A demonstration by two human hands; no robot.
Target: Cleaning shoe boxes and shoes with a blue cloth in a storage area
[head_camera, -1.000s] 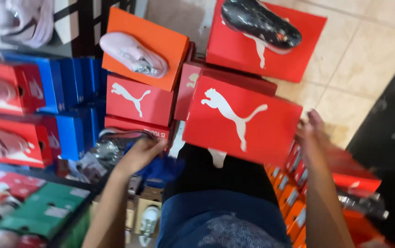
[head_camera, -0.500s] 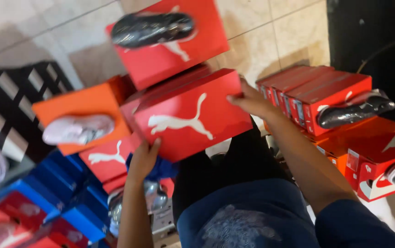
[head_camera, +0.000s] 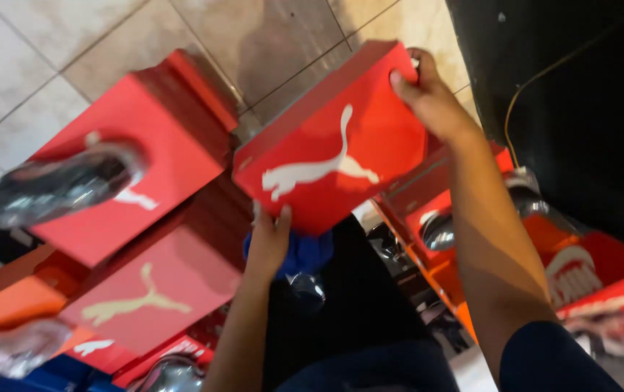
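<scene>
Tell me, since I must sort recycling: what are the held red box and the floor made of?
Red box: likely matte cardboard, judging by flat panels, crisp folded edges and a printed white animal. Floor: seemingly glazed ceramic tile, pale, with grout lines and soft sheen.

Both hands hold 1 red shoebox (head_camera: 334, 141) in the air, tilted, its lid showing a white leaping-cat logo. The right hand (head_camera: 432, 98) grips the box's far corner, fingers (head_camera: 403, 81) pressed on the lid. The left hand (head_camera: 268, 239) supports the near edge, fingertips touching it. Beyond the left fingers, a dark wrapped shoe (head_camera: 62, 185) lies on another red box (head_camera: 145, 152). Just below the left hand is blue cloth (head_camera: 305, 254).
</scene>
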